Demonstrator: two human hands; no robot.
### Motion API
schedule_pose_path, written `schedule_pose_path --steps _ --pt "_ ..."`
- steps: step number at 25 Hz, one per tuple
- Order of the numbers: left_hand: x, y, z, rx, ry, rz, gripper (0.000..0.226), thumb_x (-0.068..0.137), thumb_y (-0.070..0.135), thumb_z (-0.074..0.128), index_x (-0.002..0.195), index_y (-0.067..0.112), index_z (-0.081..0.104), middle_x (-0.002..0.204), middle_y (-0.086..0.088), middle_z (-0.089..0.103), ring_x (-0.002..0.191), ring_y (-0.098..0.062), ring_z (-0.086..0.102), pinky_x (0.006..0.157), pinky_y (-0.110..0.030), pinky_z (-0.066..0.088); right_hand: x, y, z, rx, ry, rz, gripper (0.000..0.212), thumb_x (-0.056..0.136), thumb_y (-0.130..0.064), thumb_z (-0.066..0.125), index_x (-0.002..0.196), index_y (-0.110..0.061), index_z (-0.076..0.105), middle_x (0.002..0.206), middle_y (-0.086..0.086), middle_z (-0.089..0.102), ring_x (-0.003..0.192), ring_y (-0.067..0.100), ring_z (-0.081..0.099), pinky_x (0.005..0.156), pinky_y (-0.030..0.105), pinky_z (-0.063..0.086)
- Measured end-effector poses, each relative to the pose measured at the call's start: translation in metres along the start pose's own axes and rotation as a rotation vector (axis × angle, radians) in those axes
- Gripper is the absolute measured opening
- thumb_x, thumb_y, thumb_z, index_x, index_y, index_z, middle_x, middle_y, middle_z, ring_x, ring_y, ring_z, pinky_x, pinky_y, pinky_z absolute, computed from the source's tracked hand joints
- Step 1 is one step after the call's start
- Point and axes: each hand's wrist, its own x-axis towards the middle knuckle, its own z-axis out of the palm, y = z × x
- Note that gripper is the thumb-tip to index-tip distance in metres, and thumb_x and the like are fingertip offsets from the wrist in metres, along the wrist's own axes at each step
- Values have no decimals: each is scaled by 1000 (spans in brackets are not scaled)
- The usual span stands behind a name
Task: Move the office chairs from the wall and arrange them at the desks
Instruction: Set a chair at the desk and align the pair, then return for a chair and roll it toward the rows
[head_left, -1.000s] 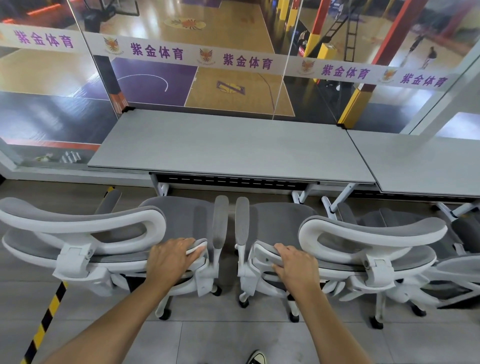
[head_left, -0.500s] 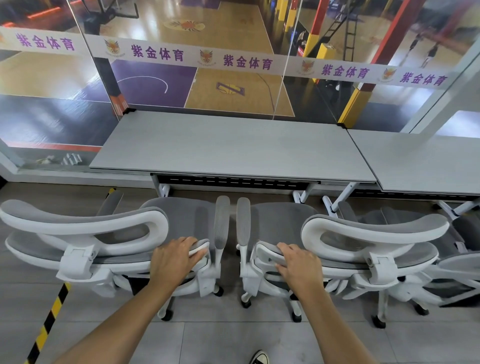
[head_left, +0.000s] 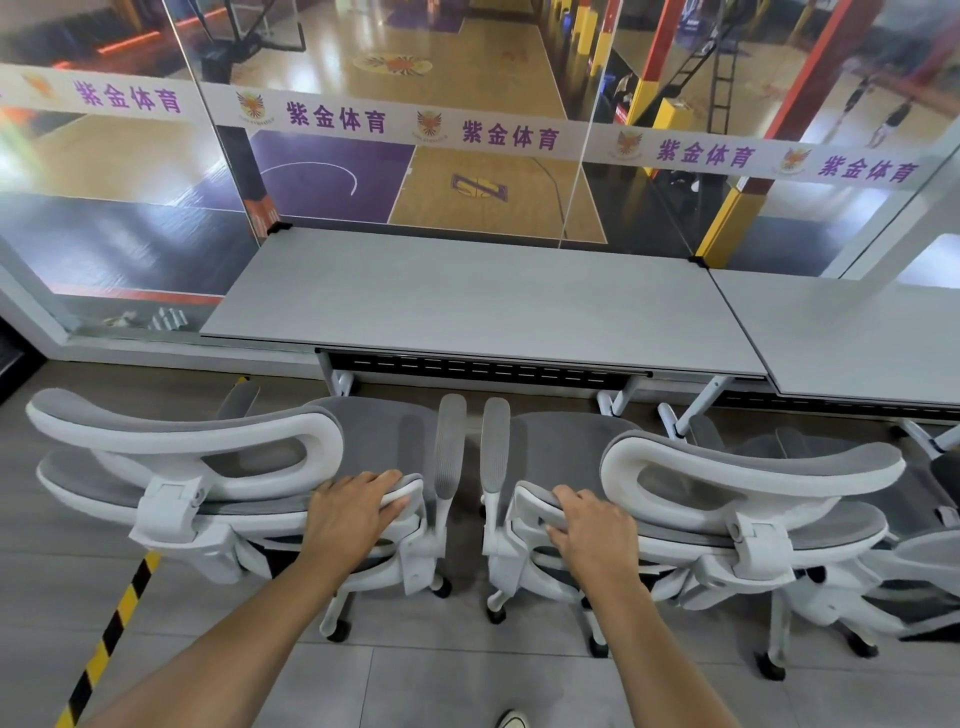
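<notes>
Left hand (head_left: 353, 514) is gripping the left chair (head_left: 182, 426) by its back edge, fingers curling over it close together. Right hand (head_left: 592, 535) is gripping the right chair (head_left: 753, 462) likewise. Both chairs are standing side by side (armrests nearly touching) just before the desk (head_left: 493, 301).
</notes>
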Motion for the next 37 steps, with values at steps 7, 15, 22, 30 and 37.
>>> schedule_pose_path --steps 7,15,22,30,37 --pt "5 -1 2 -11 -19 -2 29 95 59 42 117 44 54 98 14 67 86 -14 64 67 -28 37 -1 1 0 11 18 -22 35 94 -49 57 121 -29 47 111 -4 62 97 19 63 82 30 46" --pt "6 5 3 32 -24 -33 26 93 58 49 114 43 56 91 14 68 80 -14 64 65 -28 31 -8 18 0 184 119 -229 44 92 -41 58 134 -33 51 117 -13 61 105 14 60 89 28 51" --pt "7 9 2 39 -50 -74 32 94 57 48 120 42 56 99 13 69 86 -16 65 72 -29 40 -10 21 -3 234 171 -247 42 85 -33 70 126 -32 62 110 -15 66 97 11 65 84 26 52" --pt "-16 26 -34 -118 33 -100 33 95 44 55 126 36 55 122 13 62 108 -15 59 93 -31 42 1 -20 -33 401 200 -277 31 96 -36 57 125 -25 61 118 -7 65 103 16 61 91 30 49" --pt "-83 12 -104 -148 381 -241 34 93 45 51 123 31 60 134 9 57 128 -15 50 104 -37 41 7 -137 -87 520 304 -672 38 97 -40 53 133 -29 56 133 -11 58 123 9 51 108 27 40"
